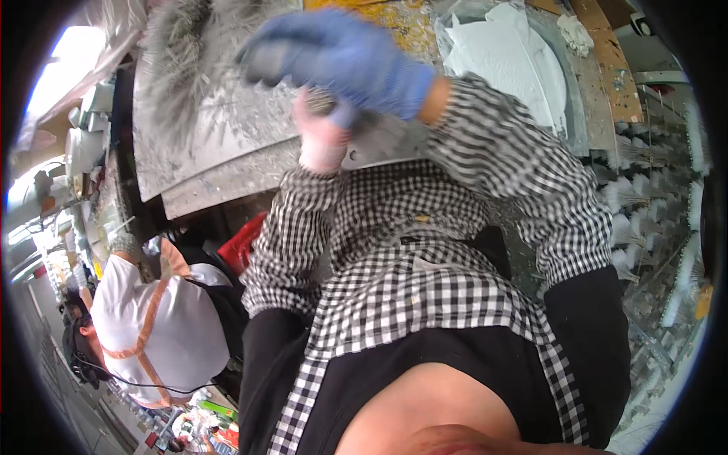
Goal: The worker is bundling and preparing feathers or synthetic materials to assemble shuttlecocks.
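My right hand (334, 57), in a blue glove with grey fingers, is smeared by motion above the worktable (250, 163). Just below it, my left hand (322, 140) wears a pale pinkish glove and looks closed. A small round grey end (320, 100) pokes out at the top of the left hand; its kind is unclear, and the blue glove partly covers it. Grey bristly tufts (186, 68), blurred, lie or hang over the table to the left of both hands.
White paste (508, 61) is spread on a tray at the right, beside a crumpled white wad (575, 34). A yellow-stained board (409, 26) is at the back. White-tufted pieces (644, 182) stand racked at far right. A co-worker (163, 326) in white sits at left.
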Demonstrator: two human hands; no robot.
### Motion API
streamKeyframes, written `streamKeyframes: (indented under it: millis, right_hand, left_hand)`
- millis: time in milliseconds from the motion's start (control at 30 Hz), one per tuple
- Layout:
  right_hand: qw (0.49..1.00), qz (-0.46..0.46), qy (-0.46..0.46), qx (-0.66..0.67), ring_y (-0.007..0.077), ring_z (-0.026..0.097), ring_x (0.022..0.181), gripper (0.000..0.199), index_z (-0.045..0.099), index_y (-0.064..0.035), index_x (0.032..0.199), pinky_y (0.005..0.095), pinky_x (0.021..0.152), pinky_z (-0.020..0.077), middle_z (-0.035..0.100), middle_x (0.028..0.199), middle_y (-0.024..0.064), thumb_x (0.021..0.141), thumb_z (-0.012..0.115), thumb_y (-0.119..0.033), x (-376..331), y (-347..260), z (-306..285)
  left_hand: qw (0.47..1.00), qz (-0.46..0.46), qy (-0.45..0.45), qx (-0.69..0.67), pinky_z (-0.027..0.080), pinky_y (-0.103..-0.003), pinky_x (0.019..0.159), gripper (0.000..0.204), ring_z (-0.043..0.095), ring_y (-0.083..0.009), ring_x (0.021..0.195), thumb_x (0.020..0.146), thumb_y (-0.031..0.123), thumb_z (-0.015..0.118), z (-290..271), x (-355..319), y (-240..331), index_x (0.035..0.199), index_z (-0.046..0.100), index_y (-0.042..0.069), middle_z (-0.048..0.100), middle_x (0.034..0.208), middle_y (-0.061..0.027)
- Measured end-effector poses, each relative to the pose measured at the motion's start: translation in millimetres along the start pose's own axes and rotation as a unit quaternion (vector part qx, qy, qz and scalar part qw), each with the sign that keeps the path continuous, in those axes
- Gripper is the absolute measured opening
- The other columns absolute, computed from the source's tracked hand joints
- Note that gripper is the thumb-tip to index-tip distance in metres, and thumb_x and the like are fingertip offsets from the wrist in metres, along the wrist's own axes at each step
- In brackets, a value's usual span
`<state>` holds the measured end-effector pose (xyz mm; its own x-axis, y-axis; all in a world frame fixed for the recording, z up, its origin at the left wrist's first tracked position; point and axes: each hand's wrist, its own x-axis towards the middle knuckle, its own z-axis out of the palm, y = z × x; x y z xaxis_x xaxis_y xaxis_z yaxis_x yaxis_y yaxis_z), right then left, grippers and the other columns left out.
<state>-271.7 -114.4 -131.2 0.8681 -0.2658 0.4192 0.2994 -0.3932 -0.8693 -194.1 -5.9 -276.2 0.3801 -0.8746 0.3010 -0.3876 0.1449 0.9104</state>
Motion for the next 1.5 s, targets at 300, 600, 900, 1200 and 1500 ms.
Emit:
streamKeyframes:
  millis: [300, 600, 900, 1200, 1500]
  right_hand:
    - [0.975, 0.18, 0.119, 0.044, 0.0162, 0.07, 0.098, 0.023, 0.072, -0.0072, 0.116, 0.0313, 0.085, 0.0581, 0.073, 0.105, 0.006, 0.096, 0.071, -0.018, -115.9, 31.4, 15.7]
    - [0.994, 0.033, 0.102, -0.018, 0.0232, 0.069, 0.081, 0.017, 0.074, -0.0032, 0.102, 0.035, 0.072, 0.0568, 0.071, 0.091, 0.009, 0.087, 0.077, -0.011, -119.7, 25.2, 52.6]
    - [0.918, -0.131, 0.09, -0.364, 0.0278, 0.069, 0.081, 0.027, 0.076, -0.0051, 0.099, 0.0381, 0.071, 0.0582, 0.072, 0.092, 0.0106, 0.075, 0.077, -0.018, -131.2, 45.0, 52.9]
    - [0.934, 0.037, 0.186, -0.302, 0.0228, 0.068, 0.079, 0.016, 0.069, -0.0057, 0.094, 0.0347, 0.072, 0.0595, 0.067, 0.084, 0.007, 0.082, 0.075, -0.015, -161.4, 23.7, -53.0]
    - [0.875, -0.097, -0.027, -0.473, 0.0295, 0.069, 0.083, 0.021, 0.071, -0.0064, 0.101, 0.0372, 0.076, 0.0571, 0.069, 0.092, 0.0102, 0.084, 0.073, -0.018, -110.3, -11.7, -58.7]
  left_hand:
    - [0.631, -0.178, 0.172, -0.736, 0.04, -0.055, 0.114, 0.061, 0.057, -0.0382, 0.129, 0.094, 0.046, 0.057, -67.6, -75.7, -19.3, 0.135, 0.061, 0.001, 0.062, 0.14, -0.0204]
    - [0.71, -0.241, 0.329, -0.574, 0.043, -0.054, 0.112, 0.05, 0.058, -0.0358, 0.126, 0.095, 0.044, 0.057, -56.3, -79.0, -9.6, 0.126, 0.064, 0.006, 0.064, 0.135, -0.0176]
    - [0.681, -0.258, 0.409, -0.549, 0.046, -0.049, 0.109, 0.042, 0.062, -0.0319, 0.119, 0.094, 0.036, 0.058, -37.2, -58.9, 28.4, 0.119, 0.067, 0.003, 0.068, 0.126, -0.0144]
    - [0.773, -0.147, 0.354, -0.506, 0.052, -0.046, 0.104, 0.021, 0.068, -0.0268, 0.101, 0.092, 0.016, 0.065, -80.7, -45.1, 18.7, 0.11, 0.066, 0.005, 0.072, 0.108, -0.0099]
    - [0.983, -0.065, -0.068, -0.157, 0.059, -0.032, 0.084, 0.028, 0.072, -0.0178, 0.091, 0.082, 0.003, 0.077, 12.5, 3.0, 80.5, 0.106, 0.064, 0.004, 0.074, 0.097, -0.0072]
